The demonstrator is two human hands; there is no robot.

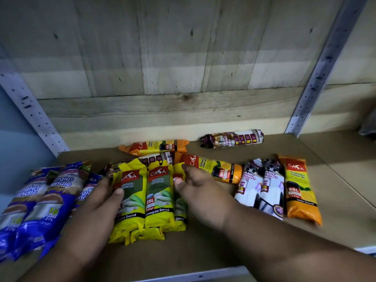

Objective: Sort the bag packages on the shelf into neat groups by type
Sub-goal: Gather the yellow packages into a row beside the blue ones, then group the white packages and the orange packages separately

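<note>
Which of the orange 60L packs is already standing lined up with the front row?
The orange pack at the far right, beside the two white drawstring packs. The other two orange packs lie crosswise farther back.

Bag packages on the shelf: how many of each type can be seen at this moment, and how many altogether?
Blue singlet handle packs: 3
Yellow-green lemongrass packs: 3, the third partly hidden by the right hand
Orange lemon 60L packs: 3
White and maroon draw string packs: 4, one partly hidden behind the lemongrass packs
Total: 13
</note>
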